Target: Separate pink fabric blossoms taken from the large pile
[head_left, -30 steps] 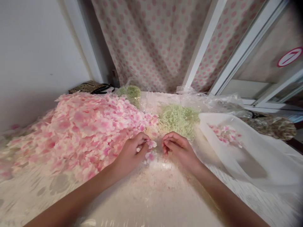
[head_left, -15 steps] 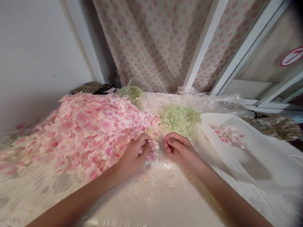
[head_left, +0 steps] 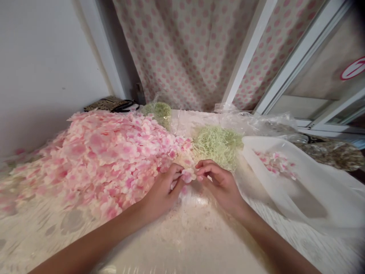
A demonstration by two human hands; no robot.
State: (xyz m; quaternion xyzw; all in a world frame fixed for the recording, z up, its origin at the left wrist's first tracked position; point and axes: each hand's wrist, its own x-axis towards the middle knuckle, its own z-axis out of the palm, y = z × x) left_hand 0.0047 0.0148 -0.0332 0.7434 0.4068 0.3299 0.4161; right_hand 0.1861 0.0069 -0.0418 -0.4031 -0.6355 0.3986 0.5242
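Between my two hands is a small pale pink artificial flower [head_left: 188, 175], its petals facing up. My left hand [head_left: 167, 186] pinches it at its left edge with thumb and fingers. From the other side my right hand [head_left: 219, 184] comes up to the flower's right edge, its thumb and fingertips closed together. Whatever those right fingertips hold is too small to make out. Left of my left hand rises a large heap of pink artificial petals [head_left: 97, 152]. Beyond my right hand lies a tangle of light green stems [head_left: 218, 144].
A white plastic tub [head_left: 310, 190] stands at the right, with several pink-and-white flower sprigs [head_left: 276, 164] inside. Bagged green bundles [head_left: 161, 113], clear plastic wrap [head_left: 256, 121] and a patterned pouch [head_left: 107, 103] lie along the back of the table [head_left: 182, 243].
My right hand has moved left to the flower, closing the gap between the hands. The flower in my left hand has turned more face-up and shifted slightly right.
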